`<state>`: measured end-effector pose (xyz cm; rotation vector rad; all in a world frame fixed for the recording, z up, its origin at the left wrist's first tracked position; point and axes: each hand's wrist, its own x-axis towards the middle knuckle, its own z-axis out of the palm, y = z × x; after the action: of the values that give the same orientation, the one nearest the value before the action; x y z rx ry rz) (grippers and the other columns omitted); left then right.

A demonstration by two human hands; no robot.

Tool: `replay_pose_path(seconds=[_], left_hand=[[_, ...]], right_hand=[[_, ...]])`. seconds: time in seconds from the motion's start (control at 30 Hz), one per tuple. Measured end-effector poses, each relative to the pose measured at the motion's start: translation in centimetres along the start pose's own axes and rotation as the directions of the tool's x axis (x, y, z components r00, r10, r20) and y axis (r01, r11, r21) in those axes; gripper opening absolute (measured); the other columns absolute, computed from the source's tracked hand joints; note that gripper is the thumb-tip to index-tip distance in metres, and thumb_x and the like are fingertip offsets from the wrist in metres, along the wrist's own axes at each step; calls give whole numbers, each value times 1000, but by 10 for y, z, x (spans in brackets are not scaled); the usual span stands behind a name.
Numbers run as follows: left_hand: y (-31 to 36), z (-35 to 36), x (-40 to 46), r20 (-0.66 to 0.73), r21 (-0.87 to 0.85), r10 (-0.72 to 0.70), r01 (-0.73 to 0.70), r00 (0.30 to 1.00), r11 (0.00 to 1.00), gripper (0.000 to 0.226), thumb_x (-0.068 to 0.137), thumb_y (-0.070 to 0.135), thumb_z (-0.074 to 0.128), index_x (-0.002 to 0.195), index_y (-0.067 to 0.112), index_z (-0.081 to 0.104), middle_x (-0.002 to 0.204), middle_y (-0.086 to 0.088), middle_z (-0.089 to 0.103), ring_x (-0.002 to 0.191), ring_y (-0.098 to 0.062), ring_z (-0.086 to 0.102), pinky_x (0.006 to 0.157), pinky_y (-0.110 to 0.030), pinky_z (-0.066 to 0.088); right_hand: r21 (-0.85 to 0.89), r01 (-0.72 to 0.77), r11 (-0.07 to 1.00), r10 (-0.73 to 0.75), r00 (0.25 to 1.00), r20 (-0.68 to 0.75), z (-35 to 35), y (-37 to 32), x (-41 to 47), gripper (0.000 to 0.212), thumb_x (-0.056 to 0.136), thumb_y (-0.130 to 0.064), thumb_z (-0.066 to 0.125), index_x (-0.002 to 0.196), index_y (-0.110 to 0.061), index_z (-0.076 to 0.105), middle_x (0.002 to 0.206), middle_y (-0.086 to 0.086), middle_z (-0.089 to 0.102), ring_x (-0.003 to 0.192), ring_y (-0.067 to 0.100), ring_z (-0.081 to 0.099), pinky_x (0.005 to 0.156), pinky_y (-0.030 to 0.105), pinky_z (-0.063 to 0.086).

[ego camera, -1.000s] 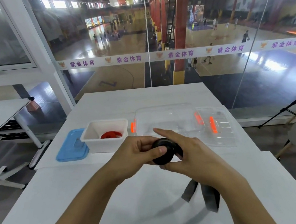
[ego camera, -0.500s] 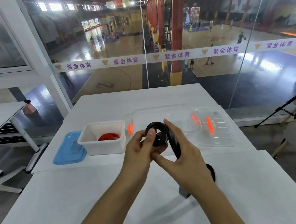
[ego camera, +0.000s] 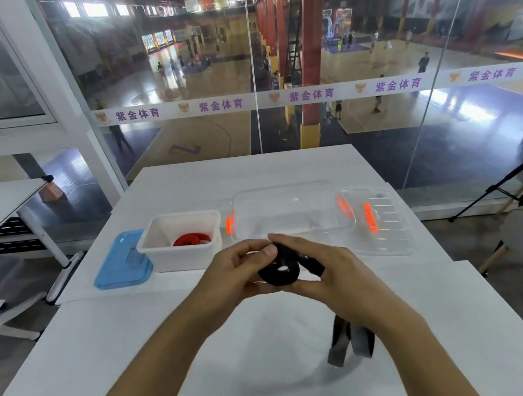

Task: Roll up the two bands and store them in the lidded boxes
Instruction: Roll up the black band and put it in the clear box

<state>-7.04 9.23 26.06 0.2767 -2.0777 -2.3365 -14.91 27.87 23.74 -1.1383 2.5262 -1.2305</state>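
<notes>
Two hands, left hand and right hand, clamping the half-rolled black band between them, keeping coils tight, loose tail dangling below the right wrist, clear box waiting just beyond.

Black band w/ grey loose tail. Red band in white box. Blue lid nr table's left edge. Clear box & clear ribbed lid, both w/ orange clips. White table.
</notes>
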Motion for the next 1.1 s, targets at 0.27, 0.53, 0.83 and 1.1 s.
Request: replay_pose_path(seconds=[0.27,0.53,0.83,1.1], left_hand=[[4,-5,-5,52,212,61,-70,997,975,23,93,7,69,114,11,76,104,-10,80,97,-21,78,79,-25,60],[-8,23,-5,-179,-9,240,-246,954,969,33,80,20,74,111,8,74,101,-10,80,95,-26,78,80,-28,61],[-12,36,4,-370,-93,230,-282,900,955,35,83,30,75,112,10,71,103,-11,79,100,-26,77,93,-40,59],[-23,38,1,-282,74,123,-106,951,992,42,85,52,62,113,23,74,106,5,80,103,-9,75,102,-35,55]], right_hand=[[28,40,999,-43,993,109,-7,-7,-3,77,89,-23,82,148,-59,46,132,-37,63,116,-13,61,103,15,48],[184,18,983,-16,1000,-12,-13,-19,-13,93,82,-25,87,147,-64,34,101,-29,65,75,10,59,85,23,54],[246,-58,968,79,994,-77,29,-14,-15,116,87,-33,82,152,-71,-7,129,-36,50,96,-2,60,86,19,52],[220,-143,965,204,937,-284,49,-21,-6,97,83,-46,78,150,-68,12,122,-30,43,103,-31,46,81,14,44]])
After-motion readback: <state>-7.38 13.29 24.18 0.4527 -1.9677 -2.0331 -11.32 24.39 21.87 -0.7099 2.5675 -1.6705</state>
